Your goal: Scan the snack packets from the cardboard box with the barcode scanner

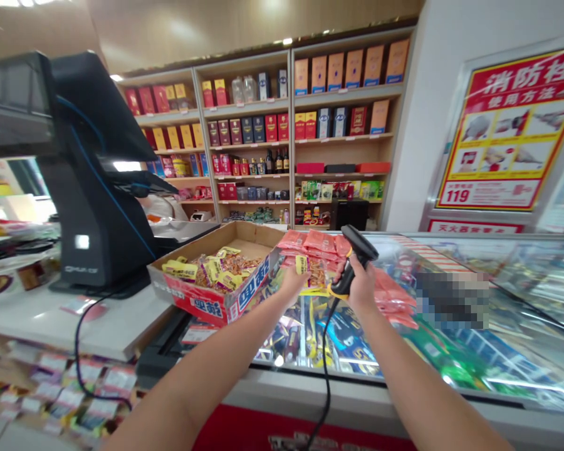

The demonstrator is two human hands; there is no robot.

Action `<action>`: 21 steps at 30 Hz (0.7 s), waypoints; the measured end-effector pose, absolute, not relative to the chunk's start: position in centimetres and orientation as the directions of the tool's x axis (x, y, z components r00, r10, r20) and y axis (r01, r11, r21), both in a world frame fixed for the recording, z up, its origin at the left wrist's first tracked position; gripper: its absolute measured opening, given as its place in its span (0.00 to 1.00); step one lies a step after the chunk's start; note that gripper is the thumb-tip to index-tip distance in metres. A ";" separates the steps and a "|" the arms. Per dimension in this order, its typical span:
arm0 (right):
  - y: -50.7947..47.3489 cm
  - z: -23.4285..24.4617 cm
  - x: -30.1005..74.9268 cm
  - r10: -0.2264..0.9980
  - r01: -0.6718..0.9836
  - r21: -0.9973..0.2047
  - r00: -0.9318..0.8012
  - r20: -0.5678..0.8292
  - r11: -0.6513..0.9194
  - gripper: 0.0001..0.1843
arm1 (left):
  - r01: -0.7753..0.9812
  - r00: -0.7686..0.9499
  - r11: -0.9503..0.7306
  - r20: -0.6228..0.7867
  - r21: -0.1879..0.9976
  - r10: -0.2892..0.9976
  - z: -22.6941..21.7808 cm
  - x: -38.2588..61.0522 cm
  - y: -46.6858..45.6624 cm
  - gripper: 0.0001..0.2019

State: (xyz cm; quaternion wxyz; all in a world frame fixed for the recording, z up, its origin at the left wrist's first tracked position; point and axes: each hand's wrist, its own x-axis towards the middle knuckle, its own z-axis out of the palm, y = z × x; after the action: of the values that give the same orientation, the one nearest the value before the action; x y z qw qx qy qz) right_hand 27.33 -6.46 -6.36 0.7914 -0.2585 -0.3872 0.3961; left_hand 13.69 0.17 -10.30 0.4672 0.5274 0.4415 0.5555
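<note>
Glass-topped freezer (357, 394) is sitting under both sets of fingers, an open snack carton (188, 297) is resting left of them, pink packets (317, 241) are lying stacked just beyond. Right hand (361, 285) is wrapping its fingers round a barcode scanner (360, 245); the dangling cord (326, 369) could snag and jerk it imo. Left hand (294, 280)'s fingers are pinching a snack packet (302, 264); a loose pinch could drop it.
</note>
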 end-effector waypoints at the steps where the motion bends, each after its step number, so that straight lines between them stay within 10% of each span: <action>1: -6.4 -6.5 27.3 0.823 -0.418 -0.716 0.380 0.422 0.560 0.19 | 0.024 0.045 -0.164 0.163 0.986 0.986 -9.9 14.3 0.1 0.08; 6: -6.3 -7.0 27.2 0.820 -0.356 -0.744 0.341 0.460 0.565 0.18 | 0.490 0.133 -0.288 0.256 0.823 0.957 -7.1 14.9 -0.5 0.07; 13: -7.2 -6.6 26.7 0.840 -0.343 -0.774 0.322 0.436 0.533 0.18 | 0.649 0.037 -0.433 0.543 0.626 0.839 0.5 6.2 1.1 0.09; 21: -7.4 -6.5 26.5 0.860 -0.309 -0.807 0.271 0.433 0.504 0.17 | 0.668 -0.175 0.046 0.096 0.743 0.980 2.0 -6.2 -0.6 0.14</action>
State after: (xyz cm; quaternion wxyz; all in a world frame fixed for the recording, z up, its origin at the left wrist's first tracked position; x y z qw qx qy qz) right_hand 26.51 -7.39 -6.51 0.7376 -0.3020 -0.4560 0.3961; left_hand -6.17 -0.63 1.96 0.2287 0.6003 0.6861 0.3414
